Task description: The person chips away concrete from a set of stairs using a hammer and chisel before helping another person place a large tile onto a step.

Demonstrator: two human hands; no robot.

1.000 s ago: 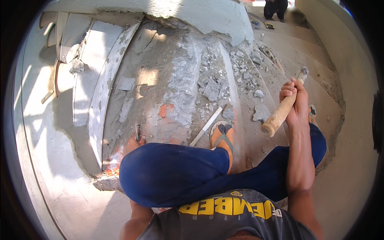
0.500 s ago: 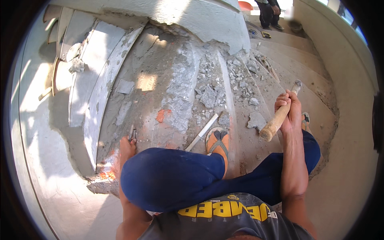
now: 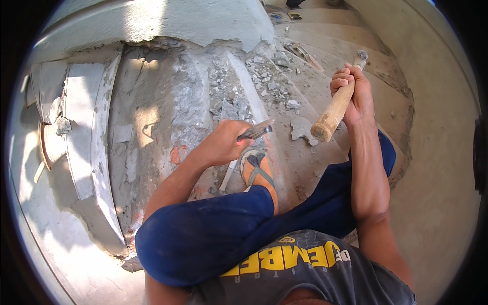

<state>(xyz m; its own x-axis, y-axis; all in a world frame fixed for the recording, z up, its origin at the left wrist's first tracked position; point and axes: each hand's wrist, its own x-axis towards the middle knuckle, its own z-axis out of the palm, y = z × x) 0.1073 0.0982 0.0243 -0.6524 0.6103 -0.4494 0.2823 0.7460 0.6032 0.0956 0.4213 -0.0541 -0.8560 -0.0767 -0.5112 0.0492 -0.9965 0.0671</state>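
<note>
My right hand (image 3: 360,96) is wrapped round the thick wooden handle of a hammer (image 3: 331,114). Its handle end points down toward the near left, and the small metal head sticks out above my fist. My left hand (image 3: 223,142) is closed on a short, dark metal chisel (image 3: 256,130), held above my sandalled foot (image 3: 259,170) with its tip toward the right. Chisel and hammer are apart. Below my left hand, a pale bar (image 3: 227,177) lies on the chipped step, partly hidden by the hand and forearm.
Grey rubble (image 3: 231,107) and a larger flat chunk (image 3: 303,129) litter the curved steps. A broken plaster wall (image 3: 203,25) edges the far side. Long curved panels (image 3: 86,112) lie at left, a low wall (image 3: 432,127) bounds the right. Tools (image 3: 292,16) rest on a far step.
My left hand has come up from beside my left knee to above my foot, carrying the chisel. The right hand keeps its hold on the hammer. My view has shifted, moving the scene leftward.
</note>
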